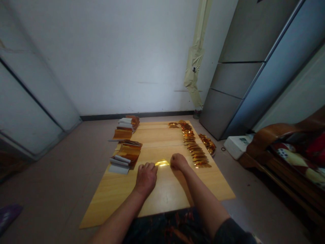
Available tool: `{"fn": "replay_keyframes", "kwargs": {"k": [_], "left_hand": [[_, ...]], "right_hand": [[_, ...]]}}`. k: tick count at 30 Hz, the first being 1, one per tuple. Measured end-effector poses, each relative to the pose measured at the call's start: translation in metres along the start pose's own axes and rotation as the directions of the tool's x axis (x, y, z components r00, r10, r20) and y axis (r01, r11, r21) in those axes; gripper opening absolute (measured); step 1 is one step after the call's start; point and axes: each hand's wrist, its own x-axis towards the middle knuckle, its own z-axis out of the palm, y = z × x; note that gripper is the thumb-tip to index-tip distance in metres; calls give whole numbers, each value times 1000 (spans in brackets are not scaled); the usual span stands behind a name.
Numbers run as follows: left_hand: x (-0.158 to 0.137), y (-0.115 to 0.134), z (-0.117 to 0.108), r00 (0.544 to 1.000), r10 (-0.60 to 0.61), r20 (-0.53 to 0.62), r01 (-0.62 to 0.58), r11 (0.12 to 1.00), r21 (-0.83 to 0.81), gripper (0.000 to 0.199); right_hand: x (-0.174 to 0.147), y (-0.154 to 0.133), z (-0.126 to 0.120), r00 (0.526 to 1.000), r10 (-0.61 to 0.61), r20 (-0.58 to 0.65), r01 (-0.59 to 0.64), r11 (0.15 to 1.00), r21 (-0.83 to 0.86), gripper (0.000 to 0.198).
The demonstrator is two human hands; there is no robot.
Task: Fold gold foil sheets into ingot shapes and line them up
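A shiny piece of gold foil paper [162, 163] stretches between my two hands, just above or on the wooden board [162, 196]. My left hand [146, 176] is closed on its left end, knuckles up. Its right end is pinched in my right hand [179, 162], whose fingertips are mostly hidden. To the left lie stacks of gold and white foil sheets [129, 152], some curled and fanned. On the right, a long row of folded gold foil pieces [194, 145] overlaps along the board, nearest to my right hand.
More folded gold pieces [173, 125] lie at the far edge. A container heaped with gold pieces [208, 144] stands on the floor to the right. Beyond it are a white box [236, 146], a wooden seat [276, 135] and a grey refrigerator [236, 67]. A wall [122, 61] rises behind.
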Motion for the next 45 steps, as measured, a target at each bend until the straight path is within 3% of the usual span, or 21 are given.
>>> {"fn": "replay_keyframes", "kwargs": {"k": [4,9,15,23,28,36,45], "left_hand": [[0,0,1,1000,5,4,-5,1000,-20,25],[1,-1,0,1000,3,18,-3,999,-34,22],[0,-2,5,1000,-5,-5,5,999,-43,26],[-4,-4,7,991,-105,-78,102,994,-37,24],[-5,-3,5,982,-153,-111,150,988,-30,25],[-5,-2,3,985,-147,-94,146,989,-15,24],[-6,-1,1,987,-141,-74,143,990,19,23]], "right_hand": [[-1,0,-4,998,9,-63,-5,998,70,25],[-1,-28,1,989,-144,-22,144,951,275,21],[6,-44,20,985,-172,22,170,982,77,21],[8,-42,24,986,-162,27,161,986,39,21],[0,-51,23,996,-85,36,84,996,13,23],[-4,-61,28,999,-36,-18,35,999,-35,35],[-3,-56,29,999,-48,-17,47,999,-9,28]]}}
